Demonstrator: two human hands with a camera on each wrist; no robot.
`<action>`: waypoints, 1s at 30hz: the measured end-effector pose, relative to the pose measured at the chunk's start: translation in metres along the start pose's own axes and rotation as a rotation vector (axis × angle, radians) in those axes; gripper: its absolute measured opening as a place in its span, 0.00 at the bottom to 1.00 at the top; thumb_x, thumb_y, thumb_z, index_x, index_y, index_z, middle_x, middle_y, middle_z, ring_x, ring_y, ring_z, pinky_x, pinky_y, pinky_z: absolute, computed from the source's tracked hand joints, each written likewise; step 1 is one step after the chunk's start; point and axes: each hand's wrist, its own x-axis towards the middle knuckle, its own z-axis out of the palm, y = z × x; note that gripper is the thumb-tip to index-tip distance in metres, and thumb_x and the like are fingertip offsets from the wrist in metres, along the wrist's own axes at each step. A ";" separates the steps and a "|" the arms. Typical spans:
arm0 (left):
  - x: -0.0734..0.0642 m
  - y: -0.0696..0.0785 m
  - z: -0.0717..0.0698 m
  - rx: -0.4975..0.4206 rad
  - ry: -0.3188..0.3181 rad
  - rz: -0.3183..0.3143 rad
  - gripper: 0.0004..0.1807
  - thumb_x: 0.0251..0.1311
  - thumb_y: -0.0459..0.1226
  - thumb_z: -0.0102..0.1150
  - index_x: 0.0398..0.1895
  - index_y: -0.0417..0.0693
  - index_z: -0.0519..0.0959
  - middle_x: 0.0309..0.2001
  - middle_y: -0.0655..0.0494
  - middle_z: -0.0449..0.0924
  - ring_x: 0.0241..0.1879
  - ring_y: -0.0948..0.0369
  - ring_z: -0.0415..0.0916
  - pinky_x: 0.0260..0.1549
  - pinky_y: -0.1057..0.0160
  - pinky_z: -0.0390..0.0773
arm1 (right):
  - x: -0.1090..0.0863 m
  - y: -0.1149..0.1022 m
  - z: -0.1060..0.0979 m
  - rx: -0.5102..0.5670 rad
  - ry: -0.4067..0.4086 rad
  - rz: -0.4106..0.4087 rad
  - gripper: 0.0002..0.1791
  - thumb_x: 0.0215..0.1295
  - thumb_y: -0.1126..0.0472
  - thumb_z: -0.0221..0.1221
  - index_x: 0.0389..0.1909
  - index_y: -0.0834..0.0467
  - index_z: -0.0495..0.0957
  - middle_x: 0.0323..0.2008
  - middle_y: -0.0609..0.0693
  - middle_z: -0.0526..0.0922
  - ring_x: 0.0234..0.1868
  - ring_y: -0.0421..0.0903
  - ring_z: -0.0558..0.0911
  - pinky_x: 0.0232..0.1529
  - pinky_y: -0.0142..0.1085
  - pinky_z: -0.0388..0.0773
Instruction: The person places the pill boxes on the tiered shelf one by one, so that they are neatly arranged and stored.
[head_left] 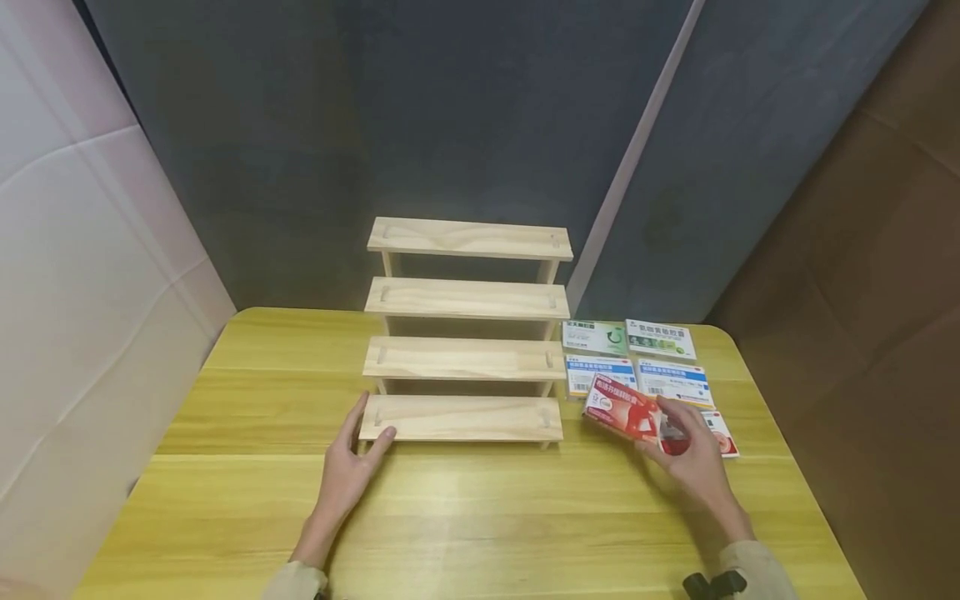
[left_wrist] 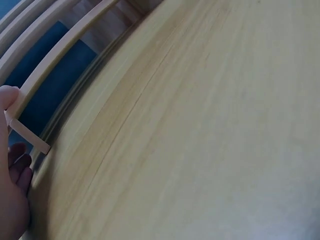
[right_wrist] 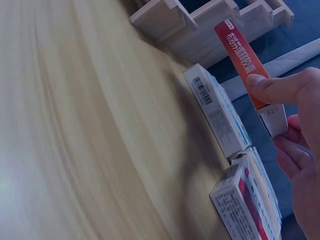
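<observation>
My right hand (head_left: 693, 458) pinches a red-and-white medicine box (head_left: 621, 408) by its right end, thumb on the near side. In the right wrist view that box (right_wrist: 242, 62) is held above the other boxes, tilted. My left hand (head_left: 351, 467) holds the left end of the lowest step of a pale wooden stepped rack (head_left: 461, 418). Its thumb rests at the step's front edge and its fingers lie along the left side; in the left wrist view the fingers (left_wrist: 20, 167) are beside the rack's leg, partly out of frame.
Two green-and-white boxes (head_left: 660, 339) and two blue-and-white boxes (head_left: 675, 383) lie in rows right of the rack. Another red-and-white box (head_left: 723, 435) lies partly behind my right hand. Dark cloth (head_left: 480, 108) hangs behind the wooden table (head_left: 480, 525).
</observation>
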 end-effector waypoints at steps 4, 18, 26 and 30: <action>0.001 0.000 0.000 -0.004 0.010 -0.019 0.42 0.69 0.47 0.63 0.81 0.57 0.54 0.81 0.46 0.49 0.80 0.42 0.45 0.78 0.45 0.51 | 0.003 -0.006 0.001 0.045 0.028 0.045 0.42 0.57 0.55 0.75 0.72 0.54 0.70 0.66 0.52 0.72 0.66 0.53 0.73 0.58 0.16 0.67; -0.001 0.000 0.001 -0.008 0.029 -0.018 0.41 0.69 0.47 0.63 0.80 0.57 0.56 0.81 0.43 0.50 0.79 0.41 0.47 0.78 0.45 0.51 | 0.026 -0.033 0.006 0.474 0.238 0.010 0.39 0.51 0.80 0.71 0.67 0.69 0.71 0.62 0.55 0.76 0.58 0.34 0.78 0.62 0.24 0.75; -0.001 -0.002 0.001 -0.017 0.028 -0.007 0.41 0.69 0.46 0.64 0.81 0.56 0.56 0.81 0.44 0.49 0.79 0.41 0.47 0.78 0.44 0.51 | 0.042 -0.048 0.010 0.542 0.312 -0.113 0.38 0.48 0.84 0.68 0.65 0.73 0.71 0.61 0.56 0.74 0.62 0.38 0.76 0.64 0.26 0.74; 0.000 -0.002 0.001 -0.014 0.020 -0.011 0.41 0.69 0.46 0.63 0.81 0.56 0.55 0.81 0.44 0.48 0.79 0.41 0.46 0.78 0.44 0.51 | 0.047 -0.061 0.011 0.540 0.347 -0.149 0.39 0.49 0.83 0.69 0.66 0.70 0.72 0.61 0.59 0.74 0.62 0.39 0.76 0.65 0.26 0.74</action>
